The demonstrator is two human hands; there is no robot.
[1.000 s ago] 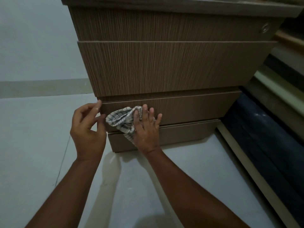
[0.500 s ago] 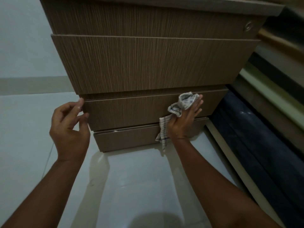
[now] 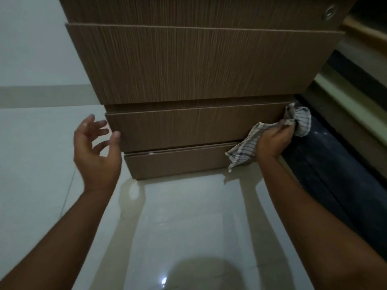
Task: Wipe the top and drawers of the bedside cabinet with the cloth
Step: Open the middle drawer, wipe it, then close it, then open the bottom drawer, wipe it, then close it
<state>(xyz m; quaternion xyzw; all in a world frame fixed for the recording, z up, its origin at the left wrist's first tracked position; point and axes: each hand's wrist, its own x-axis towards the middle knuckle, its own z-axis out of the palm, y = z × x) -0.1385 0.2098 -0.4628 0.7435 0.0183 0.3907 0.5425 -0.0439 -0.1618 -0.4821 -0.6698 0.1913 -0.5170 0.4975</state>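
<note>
The brown wood-grain bedside cabinet fills the upper middle of the head view, its drawer fronts stacked one above another. My right hand is shut on a grey-and-white checked cloth at the right end of the lower drawer front. Part of the cloth bunches above my fingers and part hangs down toward the floor. My left hand hovers with fingers spread at the left edge of that same drawer, its thumb close to the corner. The cabinet top is out of view.
Pale glossy floor tiles lie in front of the cabinet. A dark bed base and mattress edge run along the right side, close to the cabinet. A round lock sits at the top drawer's right end. The wall is at left.
My right hand has swept the cloth rightward along the lower drawer front, from its left part to its right end. My left hand has opened and drawn slightly off the drawer's left edge.
</note>
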